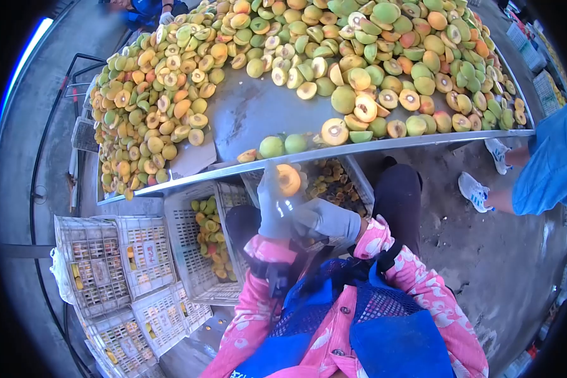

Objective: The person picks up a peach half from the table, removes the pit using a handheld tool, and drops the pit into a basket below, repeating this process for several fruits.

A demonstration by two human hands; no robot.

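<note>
Gloved hands below the table's near edge. The left hand [274, 205] grasps a fruit [288, 180], cut face up; its outline is near round, with no clear long axis. The fruit lies at 1 o'clock from the left palm, and at 10 to 11 o'clock from the right hand [334, 219], the farther of the two. The right hand is bent inward toward the left; blur and overlap prevent telling whether it grips anything. At 12 o'clock, just beyond the fruit, runs the metal table [236, 104], bearing a heap [359, 44]. Beneath the hands: a crate [361, 181] of dark pieces. At 9 o'clock: a slatted crate [188, 252]. At 3 o'clock: another person's shoes [474, 191].
</note>
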